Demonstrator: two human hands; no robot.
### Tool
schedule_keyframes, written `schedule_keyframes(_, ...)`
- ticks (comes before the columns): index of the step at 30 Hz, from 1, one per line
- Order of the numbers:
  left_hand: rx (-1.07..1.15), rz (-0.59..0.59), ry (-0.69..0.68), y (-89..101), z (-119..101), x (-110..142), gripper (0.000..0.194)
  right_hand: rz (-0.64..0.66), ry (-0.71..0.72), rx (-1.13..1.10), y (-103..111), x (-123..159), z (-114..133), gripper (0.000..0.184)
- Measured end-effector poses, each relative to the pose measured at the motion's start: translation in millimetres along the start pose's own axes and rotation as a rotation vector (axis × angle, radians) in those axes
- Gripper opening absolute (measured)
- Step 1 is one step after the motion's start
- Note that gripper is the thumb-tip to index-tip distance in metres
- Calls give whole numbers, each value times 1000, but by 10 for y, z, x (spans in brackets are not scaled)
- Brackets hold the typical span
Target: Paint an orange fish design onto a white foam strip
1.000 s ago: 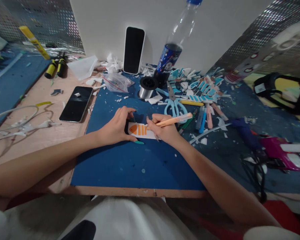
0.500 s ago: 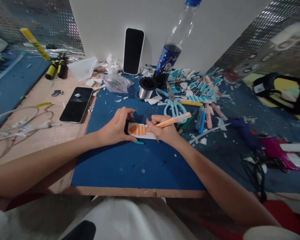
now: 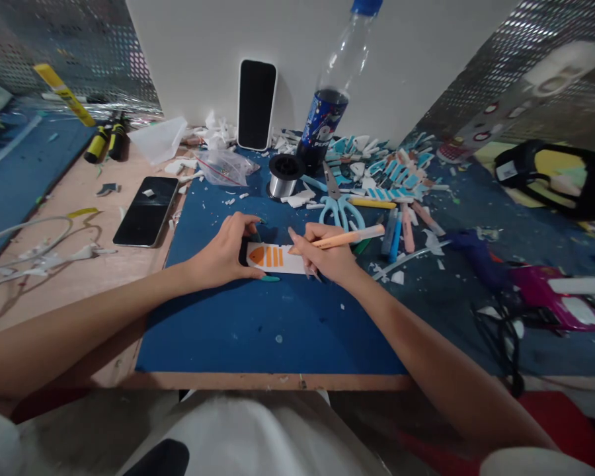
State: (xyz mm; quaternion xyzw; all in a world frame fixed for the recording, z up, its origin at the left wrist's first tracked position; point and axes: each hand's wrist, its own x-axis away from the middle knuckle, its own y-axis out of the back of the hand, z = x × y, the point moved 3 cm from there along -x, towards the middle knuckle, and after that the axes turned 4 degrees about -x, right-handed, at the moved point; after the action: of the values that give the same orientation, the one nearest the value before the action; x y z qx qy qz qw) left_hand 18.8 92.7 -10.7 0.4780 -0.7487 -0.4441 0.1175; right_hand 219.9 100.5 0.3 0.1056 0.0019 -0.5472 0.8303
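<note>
A white strip (image 3: 293, 263) lies flat on the blue mat, with an orange fish-like head and several orange bars coloured on its left part. My left hand (image 3: 227, 250) curves round the strip's left end, fingers at the upper edge and thumb at the lower edge, holding it down. In my right hand (image 3: 328, 254) is an orange marker (image 3: 350, 237), gripped like a pen. Its tip points left at the strip, just right of the bars; whether it touches cannot be made out. My right fingers rest over the strip's right end.
Behind my hands stand a wire spool (image 3: 285, 176), a Pepsi bottle (image 3: 324, 122) and a leaning phone (image 3: 256, 104). Blue-handled scissors (image 3: 341, 208), several markers and cut scraps (image 3: 396, 173) lie to the right. Another phone (image 3: 146, 211) lies left; a glue gun (image 3: 480, 258) far right.
The marker tip has lifted or shifted off the bars towards the right, showing more white strip beside them. My left hand keeps its hold. The whole view has shifted slightly.
</note>
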Motion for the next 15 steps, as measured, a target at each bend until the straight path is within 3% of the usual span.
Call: schedule_keyframes(15, -15, 8, -14, 5, -25, -7, 77, -10, 0, 30, -39, -12, 0, 44)
